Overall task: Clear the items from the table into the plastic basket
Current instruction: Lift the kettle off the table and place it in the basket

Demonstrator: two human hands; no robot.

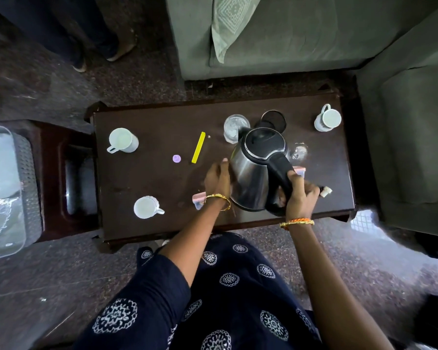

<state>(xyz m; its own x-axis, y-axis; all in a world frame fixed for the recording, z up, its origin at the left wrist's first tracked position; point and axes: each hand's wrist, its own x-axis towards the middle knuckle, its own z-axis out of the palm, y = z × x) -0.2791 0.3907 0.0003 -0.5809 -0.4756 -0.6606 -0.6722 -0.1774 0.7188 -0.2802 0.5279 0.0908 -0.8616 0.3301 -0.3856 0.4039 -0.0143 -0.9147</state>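
The steel kettle (253,173) sits right of centre in the frame, over the near half of the dark table (149,188). The right hand (297,195) has its fingers curled round the black handle, while the left hand (216,176) lies flat against the kettle's polished left flank, fingers straight, steadying it. Whether its base rests on the table or hangs just clear cannot be told.

I judge the kettle rigid and fairly heavy, more so if water remains inside; the smooth steel wall looks slippery, so the handle is the sound place to carry it, with a palm low on the body to stop it swinging.

Just behind it stand a clear glass (234,127) and the round black kettle base (273,121); these look fragile or easy to knock. White cups (123,140) stand around the table, with a yellow strip (198,147) and a small purple cap (176,158) left of the kettle. The plastic basket (23,178) waits at the far left edge of the frame, well apart from the kettle.
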